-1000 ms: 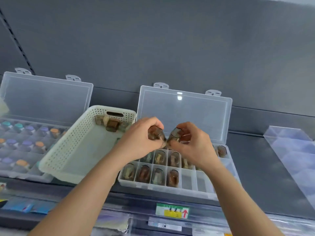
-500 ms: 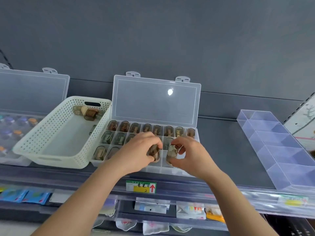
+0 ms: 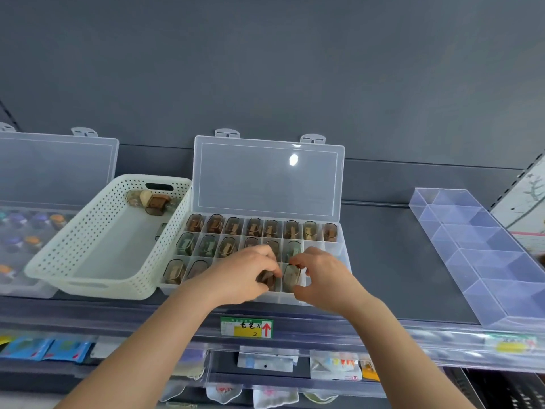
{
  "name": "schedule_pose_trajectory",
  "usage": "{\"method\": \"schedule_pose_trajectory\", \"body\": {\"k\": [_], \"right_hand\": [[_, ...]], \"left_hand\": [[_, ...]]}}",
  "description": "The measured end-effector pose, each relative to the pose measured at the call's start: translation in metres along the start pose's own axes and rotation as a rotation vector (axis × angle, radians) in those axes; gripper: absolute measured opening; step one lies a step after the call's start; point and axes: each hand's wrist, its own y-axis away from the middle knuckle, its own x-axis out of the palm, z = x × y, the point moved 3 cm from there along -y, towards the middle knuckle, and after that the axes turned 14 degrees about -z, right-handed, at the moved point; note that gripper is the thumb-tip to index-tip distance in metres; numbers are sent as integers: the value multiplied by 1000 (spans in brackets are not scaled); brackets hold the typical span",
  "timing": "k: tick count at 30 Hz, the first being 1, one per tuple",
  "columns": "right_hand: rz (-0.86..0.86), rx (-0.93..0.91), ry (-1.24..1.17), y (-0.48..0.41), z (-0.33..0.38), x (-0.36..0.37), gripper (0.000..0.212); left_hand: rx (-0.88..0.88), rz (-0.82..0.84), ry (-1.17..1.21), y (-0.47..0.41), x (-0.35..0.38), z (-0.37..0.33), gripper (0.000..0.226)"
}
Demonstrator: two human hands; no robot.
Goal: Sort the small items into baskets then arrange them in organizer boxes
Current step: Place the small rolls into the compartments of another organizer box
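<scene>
Organizer box (image 3: 267, 180) mid-frame, lid up, front row part-filled | basket (image 3: 97, 278) frame-left, few cases (image 3: 153, 200) inside | left hand (image 3: 241, 276) grip pinched on brown case (image 3: 267, 281), right hand (image 3: 324, 278) on greenish case (image 3: 291, 277) | seat each upright, one per cell

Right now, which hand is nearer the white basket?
Left. The left hand pinches a brown item right of the white basket; the right hand pinches a greenish item farther right.
</scene>
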Motion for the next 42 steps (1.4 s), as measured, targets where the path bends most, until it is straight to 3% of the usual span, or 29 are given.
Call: {"method": "schedule_pose_trajectory", "body": {"k": [12, 19, 25, 32, 39, 42], "right_hand": [[-85, -10, 70, 0, 3, 4, 30], [-76, -34, 71, 0, 4, 3, 33], [-177, -64, 47, -17, 21, 2, 31], [-181, -205, 17, -66, 81, 15, 31], [-157, -361, 49, -140, 154, 53, 26], [-86, -406, 164, -174, 179, 79, 28]], "left_hand": [[-21, -127, 2, 2, 5, -3, 32], [-43, -172, -5, 7, 5, -6, 31], [-64, -286, -84, 14, -15, 7, 33], [-235, -495, -333, 35, -79, 78, 27], [-435, -311, -487, 38, -108, 190, 24], [-440, -256, -480, 28, -112, 230, 36]]}}
